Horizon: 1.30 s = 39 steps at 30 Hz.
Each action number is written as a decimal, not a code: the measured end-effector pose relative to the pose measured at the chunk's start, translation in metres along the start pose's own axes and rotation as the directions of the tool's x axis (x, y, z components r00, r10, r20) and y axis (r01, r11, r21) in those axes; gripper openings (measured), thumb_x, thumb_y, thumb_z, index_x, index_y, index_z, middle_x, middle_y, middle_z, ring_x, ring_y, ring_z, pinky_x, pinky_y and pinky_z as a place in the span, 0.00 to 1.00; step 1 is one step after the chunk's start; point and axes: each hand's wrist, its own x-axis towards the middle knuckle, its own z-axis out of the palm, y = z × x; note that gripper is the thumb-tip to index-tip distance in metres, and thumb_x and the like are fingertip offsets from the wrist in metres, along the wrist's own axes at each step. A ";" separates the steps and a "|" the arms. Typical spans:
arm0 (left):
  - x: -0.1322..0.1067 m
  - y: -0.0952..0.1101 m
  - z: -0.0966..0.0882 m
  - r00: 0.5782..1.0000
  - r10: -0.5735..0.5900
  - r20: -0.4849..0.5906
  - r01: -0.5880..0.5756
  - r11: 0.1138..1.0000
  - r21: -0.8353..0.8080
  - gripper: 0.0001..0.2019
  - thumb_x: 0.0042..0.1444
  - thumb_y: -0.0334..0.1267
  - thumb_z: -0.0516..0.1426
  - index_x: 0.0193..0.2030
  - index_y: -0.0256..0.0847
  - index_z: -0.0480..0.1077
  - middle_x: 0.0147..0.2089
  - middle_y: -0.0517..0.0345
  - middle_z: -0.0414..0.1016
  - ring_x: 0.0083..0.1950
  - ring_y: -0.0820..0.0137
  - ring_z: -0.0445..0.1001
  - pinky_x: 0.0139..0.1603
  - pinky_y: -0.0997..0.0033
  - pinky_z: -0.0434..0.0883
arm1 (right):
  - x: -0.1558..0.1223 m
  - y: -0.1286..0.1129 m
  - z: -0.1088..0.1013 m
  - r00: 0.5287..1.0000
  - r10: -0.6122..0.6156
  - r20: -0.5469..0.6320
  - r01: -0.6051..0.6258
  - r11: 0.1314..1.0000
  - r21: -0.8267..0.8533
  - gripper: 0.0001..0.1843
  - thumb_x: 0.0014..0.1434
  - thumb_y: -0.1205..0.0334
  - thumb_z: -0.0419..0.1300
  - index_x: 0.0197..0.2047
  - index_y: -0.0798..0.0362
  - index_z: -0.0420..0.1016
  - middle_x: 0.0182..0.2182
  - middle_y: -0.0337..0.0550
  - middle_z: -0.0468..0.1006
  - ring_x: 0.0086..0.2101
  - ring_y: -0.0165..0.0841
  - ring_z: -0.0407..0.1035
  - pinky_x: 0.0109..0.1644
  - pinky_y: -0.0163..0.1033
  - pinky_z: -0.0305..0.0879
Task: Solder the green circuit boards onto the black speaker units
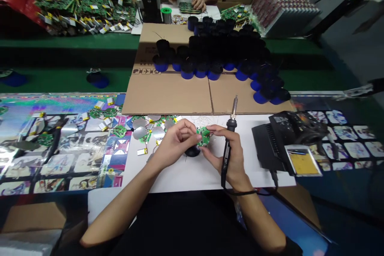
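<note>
Between my two hands is a small green circuit board [203, 136], tilted above the white work surface. My left hand [177, 138] pinches its left edge between thumb and fingers. At the board's right edge are the thumb and index finger of my right hand [228, 154]. That same hand also keeps a black soldering iron [227, 150] in its grip, metal tip pointing up and away from me. Directly beneath the circuit board, a dark round part [193, 151] shows in part; the board and my left hand hide the rest.
Loose boards with batteries and silver discs [140, 133] lie left of my hands. Many black-and-blue round housings [214, 72] stand on cardboard [168, 96] ahead. A black soldering station [270, 140] with a yellow sponge [302, 162] sits right. Across the bench, another person's hands [199, 0] handle boards.
</note>
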 end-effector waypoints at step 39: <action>-0.038 -0.050 -0.008 0.982 0.084 -0.168 -0.035 0.961 0.276 0.12 0.68 0.46 0.65 0.41 0.39 0.78 0.34 0.58 0.77 0.31 0.75 0.71 0.30 0.76 0.66 | -0.030 -0.006 -0.004 0.964 0.040 0.262 -0.004 0.991 -0.135 0.24 0.61 0.65 0.73 0.57 0.44 0.71 0.49 0.45 0.85 0.49 0.45 0.76 0.54 0.53 0.72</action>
